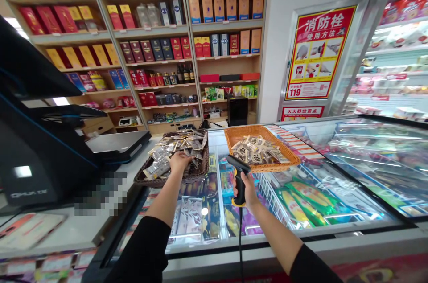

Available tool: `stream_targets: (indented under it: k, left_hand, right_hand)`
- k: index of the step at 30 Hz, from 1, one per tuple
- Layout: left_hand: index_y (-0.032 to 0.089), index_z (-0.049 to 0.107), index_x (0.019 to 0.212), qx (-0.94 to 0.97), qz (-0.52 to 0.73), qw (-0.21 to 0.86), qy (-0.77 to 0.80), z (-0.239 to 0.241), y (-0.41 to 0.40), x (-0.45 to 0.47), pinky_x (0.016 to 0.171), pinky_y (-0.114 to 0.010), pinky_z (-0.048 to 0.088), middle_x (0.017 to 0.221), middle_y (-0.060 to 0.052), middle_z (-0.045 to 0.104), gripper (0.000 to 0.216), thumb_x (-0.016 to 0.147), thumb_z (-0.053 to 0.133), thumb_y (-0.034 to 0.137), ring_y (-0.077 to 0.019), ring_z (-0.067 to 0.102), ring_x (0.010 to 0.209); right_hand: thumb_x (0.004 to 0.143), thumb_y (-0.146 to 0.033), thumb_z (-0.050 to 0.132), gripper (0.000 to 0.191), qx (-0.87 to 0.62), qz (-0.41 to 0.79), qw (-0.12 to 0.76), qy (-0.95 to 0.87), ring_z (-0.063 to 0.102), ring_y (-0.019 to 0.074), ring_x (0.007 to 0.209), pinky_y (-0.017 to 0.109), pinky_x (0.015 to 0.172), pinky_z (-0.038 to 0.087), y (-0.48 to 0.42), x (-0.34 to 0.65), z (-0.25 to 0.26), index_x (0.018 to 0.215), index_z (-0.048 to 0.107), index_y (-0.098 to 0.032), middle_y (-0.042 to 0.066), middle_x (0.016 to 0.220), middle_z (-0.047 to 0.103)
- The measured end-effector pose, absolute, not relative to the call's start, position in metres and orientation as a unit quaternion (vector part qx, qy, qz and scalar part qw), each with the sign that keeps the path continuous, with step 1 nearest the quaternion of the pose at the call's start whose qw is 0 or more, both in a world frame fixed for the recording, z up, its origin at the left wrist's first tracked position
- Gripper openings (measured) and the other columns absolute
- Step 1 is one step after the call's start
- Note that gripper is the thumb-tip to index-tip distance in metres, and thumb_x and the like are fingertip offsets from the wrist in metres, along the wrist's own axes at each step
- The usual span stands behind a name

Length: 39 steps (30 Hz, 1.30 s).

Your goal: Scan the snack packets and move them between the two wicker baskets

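Observation:
My right hand (246,189) is wrapped round the grip of a black and yellow barcode scanner (239,180). The scanner is upright above the freezer glass, its cord hanging down. My left hand (180,160) reaches into a dark brown wicker basket (201,168) heaped with small clear packets (158,160). Its fingers are bent and closed on a packet at the pile's right side; the fingertips are partly hidden. Behind the scanner, an orange wicker basket (290,156) holds more small packets (256,148) with black-and-white labels.
Both baskets rest on the sliding glass top of a chest freezer (214,247) full of frozen goods. At left are a black checkout terminal (30,153), a flat scale (117,142) and a counter (76,229). Shelves (143,33) of boxed bottles line the back wall.

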State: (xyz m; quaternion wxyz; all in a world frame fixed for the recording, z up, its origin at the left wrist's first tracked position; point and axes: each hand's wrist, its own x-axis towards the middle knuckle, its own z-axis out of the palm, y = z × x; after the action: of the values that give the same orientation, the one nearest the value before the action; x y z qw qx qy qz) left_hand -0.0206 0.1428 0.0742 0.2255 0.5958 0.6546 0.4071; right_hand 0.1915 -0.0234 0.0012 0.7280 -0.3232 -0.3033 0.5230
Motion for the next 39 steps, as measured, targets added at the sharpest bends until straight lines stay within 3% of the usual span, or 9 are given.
stream_targets:
  k: [2,4,9,11,15,19,23,28,39]
  left_hand:
    - [0.017,0.061,0.082,0.582,0.445,0.24,0.637,0.071,0.144,-0.023,0.072,-0.032,0.045,0.074,-0.006,0.066,0.032,0.058,0.072,0.036,-0.0245,0.063,0.078]
    - [0.019,0.062,0.08,0.567,0.503,0.226,0.612,0.07,0.144,-0.024,0.072,-0.03,0.045,0.077,-0.006,0.066,0.024,0.069,0.061,0.039,-0.0229,0.062,0.08]
    - [0.018,0.057,0.09,0.549,0.582,0.199,0.566,0.072,0.142,-0.024,0.07,-0.027,0.045,0.08,-0.005,0.064,0.032,0.084,0.038,0.042,-0.0185,0.06,0.08]
    - [0.017,0.056,0.087,0.538,0.559,0.231,0.588,0.071,0.142,-0.023,0.067,-0.028,0.046,0.077,-0.005,0.062,0.029,0.082,0.041,0.041,-0.0184,0.06,0.077]
    - [0.017,0.052,0.098,0.535,0.499,0.429,0.53,0.07,0.141,-0.017,0.062,-0.027,0.048,0.08,-0.004,0.065,0.031,0.071,0.059,0.029,-0.0165,0.063,0.07]
    - [0.017,0.055,0.1,0.585,0.47,0.522,0.405,0.071,0.137,-0.011,0.075,-0.03,0.05,0.094,-0.007,0.068,0.05,0.054,0.072,0.016,-0.0182,0.064,0.084]
    - [0.013,0.064,0.09,0.64,0.465,0.47,0.392,0.07,0.137,-0.011,0.086,-0.036,0.046,0.089,-0.008,0.07,0.048,0.046,0.078,0.024,-0.0236,0.064,0.089]
    - [0.012,0.068,0.094,0.644,0.465,0.41,0.449,0.069,0.137,-0.014,0.082,-0.035,0.047,0.085,-0.007,0.071,0.054,0.045,0.079,0.033,-0.0232,0.065,0.08]
    - [0.012,0.069,0.097,0.645,0.456,0.414,0.452,0.069,0.135,-0.013,0.077,-0.031,0.049,0.081,-0.006,0.072,0.045,0.053,0.074,0.019,-0.0211,0.065,0.077]
  right_hand:
    - [0.071,-0.059,0.059,0.042,-0.328,0.524,0.722,-0.311,0.043,0.0078,0.033,0.02,0.031,0.032,-0.025,0.188,0.004,0.078,0.044,-0.02,-0.005,0.054,0.052]
    - [0.072,-0.057,0.059,0.041,-0.331,0.517,0.72,-0.323,0.043,0.0079,0.034,0.02,0.032,0.033,-0.028,0.186,0.006,0.079,0.044,-0.02,-0.005,0.055,0.052]
    - [0.076,-0.053,0.057,0.036,-0.339,0.476,0.725,-0.365,0.045,0.0078,0.034,0.019,0.032,0.034,-0.033,0.186,0.005,0.084,0.044,-0.021,-0.006,0.056,0.054]
    - [0.077,-0.053,0.057,0.035,-0.343,0.463,0.724,-0.379,0.045,0.0078,0.034,0.019,0.032,0.034,-0.033,0.187,0.003,0.083,0.044,-0.021,-0.006,0.056,0.054]
    - [0.079,-0.052,0.055,0.034,-0.347,0.448,0.722,-0.397,0.046,0.0079,0.034,0.019,0.032,0.034,-0.03,0.187,-0.001,0.083,0.043,-0.021,-0.006,0.056,0.054]
    - [0.08,-0.052,0.054,0.033,-0.35,0.437,0.719,-0.411,0.046,0.0077,0.034,0.019,0.032,0.034,-0.029,0.187,-0.003,0.084,0.042,-0.021,-0.005,0.057,0.054]
    - [0.081,-0.051,0.053,0.032,-0.354,0.419,0.713,-0.438,0.046,0.0077,0.035,0.019,0.032,0.035,-0.032,0.185,-0.002,0.084,0.043,-0.021,-0.005,0.058,0.054]
    - [0.083,-0.049,0.051,0.03,-0.329,0.413,0.708,-0.469,0.045,0.0066,0.035,0.019,0.033,0.035,-0.035,0.182,-0.002,0.085,0.044,-0.02,-0.004,0.06,0.054]
    - [0.082,-0.049,0.053,0.03,-0.328,0.422,0.708,-0.462,0.045,0.0074,0.036,0.02,0.034,0.035,-0.035,0.181,-0.002,0.086,0.045,-0.02,-0.004,0.06,0.054]
